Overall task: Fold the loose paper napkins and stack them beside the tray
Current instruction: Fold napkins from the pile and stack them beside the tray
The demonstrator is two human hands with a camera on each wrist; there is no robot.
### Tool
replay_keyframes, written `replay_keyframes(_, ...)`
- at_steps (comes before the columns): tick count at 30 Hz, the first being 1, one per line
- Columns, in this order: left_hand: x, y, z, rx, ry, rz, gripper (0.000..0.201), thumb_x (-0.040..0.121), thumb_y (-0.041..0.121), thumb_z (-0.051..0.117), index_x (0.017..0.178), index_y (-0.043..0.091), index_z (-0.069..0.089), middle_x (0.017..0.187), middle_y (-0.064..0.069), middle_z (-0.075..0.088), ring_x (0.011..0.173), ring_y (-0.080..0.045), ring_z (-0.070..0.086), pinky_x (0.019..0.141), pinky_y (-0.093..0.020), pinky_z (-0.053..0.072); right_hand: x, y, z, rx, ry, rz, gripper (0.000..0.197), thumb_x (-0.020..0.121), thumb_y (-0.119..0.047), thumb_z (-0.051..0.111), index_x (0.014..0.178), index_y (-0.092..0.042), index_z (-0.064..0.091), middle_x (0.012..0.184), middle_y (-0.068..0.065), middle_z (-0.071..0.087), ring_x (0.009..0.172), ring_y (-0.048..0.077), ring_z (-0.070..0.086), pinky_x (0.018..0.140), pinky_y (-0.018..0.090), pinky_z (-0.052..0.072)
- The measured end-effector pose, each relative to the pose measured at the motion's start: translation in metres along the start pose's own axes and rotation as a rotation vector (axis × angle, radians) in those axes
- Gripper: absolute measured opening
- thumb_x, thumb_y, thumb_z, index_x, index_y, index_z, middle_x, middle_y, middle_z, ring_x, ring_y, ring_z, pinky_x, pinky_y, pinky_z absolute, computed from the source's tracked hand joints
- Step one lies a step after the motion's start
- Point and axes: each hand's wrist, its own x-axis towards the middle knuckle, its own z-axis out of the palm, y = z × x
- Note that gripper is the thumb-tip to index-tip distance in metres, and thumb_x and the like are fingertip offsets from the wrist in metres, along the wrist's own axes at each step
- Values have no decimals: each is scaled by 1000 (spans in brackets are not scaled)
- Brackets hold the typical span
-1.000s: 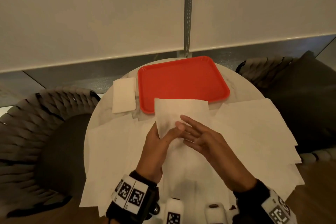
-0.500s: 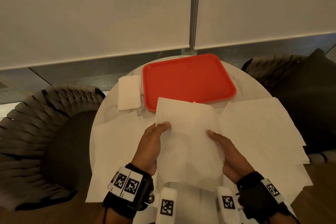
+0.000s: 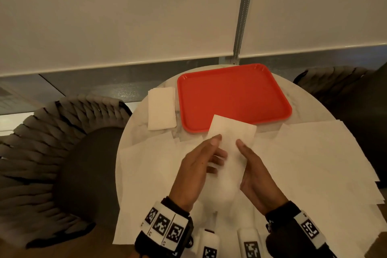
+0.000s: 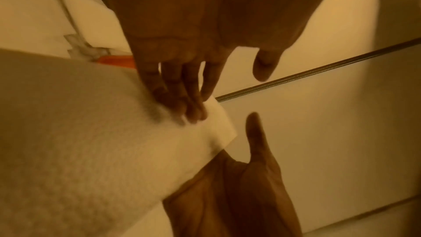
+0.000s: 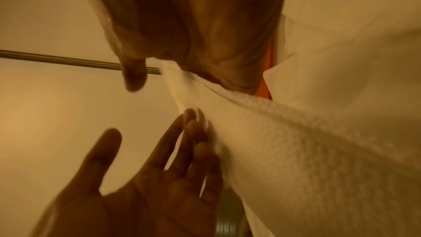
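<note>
napkin (image 3: 232,134) pressed between straight fingers of left hand (image 3: 194,174) and right hand (image 3: 259,180)

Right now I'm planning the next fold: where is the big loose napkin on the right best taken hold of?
Probably its right edge: the loose napkin lies flat but overhangs the round table there, so fingers of the right hand can come from the right, slip underneath and pinch it.

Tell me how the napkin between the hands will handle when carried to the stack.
Probably floppy: the napkin curves and sags between the left hand and right hand. Likely very light: thin paper, held up by fingers alone. Its fold looks rounded, not creased, so it may spring open on the folded stack.
</note>
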Motion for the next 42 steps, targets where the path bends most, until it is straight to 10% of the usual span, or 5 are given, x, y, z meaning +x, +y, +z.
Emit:
replay_keyframes(9, 56, -19, -92, 181, 90, -87, 12, 92, 24, 66, 93, 14, 73, 90, -2, 75, 85, -16, 70, 76, -30, 56, 65, 32, 38, -356, 105, 11, 28, 95, -27, 57, 122, -21, 62, 114, -4, 73, 103, 16, 70, 89, 38, 56)
replay_keyframes(18, 208, -52, -209, 90, 405, -210, 23, 87, 24, 73, 104, 8, 72, 101, -10, 74, 93, -26, 69, 81, -41, 59, 71, 81, -25, -1524, 318, 40, 39, 87, -46, 63, 124, -38, 54, 110, -15, 46, 97, 7, 49, 82, 27, 48)
replay_keyframes(23, 265, -61, -229, 326, 414, -228, 27, 91, 26, 68, 111, 9, 71, 106, -11, 72, 93, -28, 68, 91, -44, 56, 57, 103, -33, -1494, 337, 125, 51, 72, -76, 50, 113, -48, 52, 100, -18, 46, 91, 8, 56, 81, 31, 52)
replay_keyframes(26, 280, -66, -233, 512, 411, -256, 33, 90, 35, 68, 112, 11, 71, 95, -9, 73, 91, -29, 68, 95, -43, 54, 56, 107, -29, -1467, 403, 12, 29, 78, -48, 72, 104, -43, 59, 86, -22, 50, 80, 4, 56, 74, 32, 51)
replay_keyframes(42, 67, -54, -124, 621, 248, 60, 23, 88, 13, 69, 106, 26, 64, 98, 7, 61, 84, 4, 59, 65, -4, 43, 31, 90, -43, -1236, 357, -172, 14, 86, -42, 66, 81, -30, 63, 75, -18, 64, 73, 2, 60, 70, 23, 49)
